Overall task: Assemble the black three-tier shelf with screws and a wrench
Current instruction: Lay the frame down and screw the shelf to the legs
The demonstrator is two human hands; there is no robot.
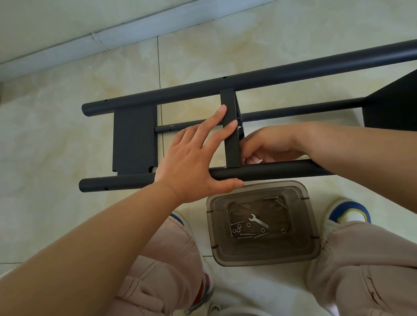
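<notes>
The black shelf frame lies on its side on the tiled floor, its long near tube (266, 171) and far tube (271, 75) running left to right. A middle shelf panel (231, 135) stands edge-on between them, with another panel (134, 139) to its left. My left hand (192, 159) lies flat with straight fingers against the middle panel, thumb along the near tube. My right hand (267, 145) sits just right of that panel with fingers curled at the joint by the near tube; whatever they pinch is hidden. A small silver wrench (258, 221) lies in the bin.
A brown translucent plastic bin (306, 225) stands between my feet, holding several screws (244, 235) and nuts with the wrench. A third shelf panel (404, 100) is at the right edge. A wall skirting runs along the back. My knees and shoes (348, 212) flank the bin.
</notes>
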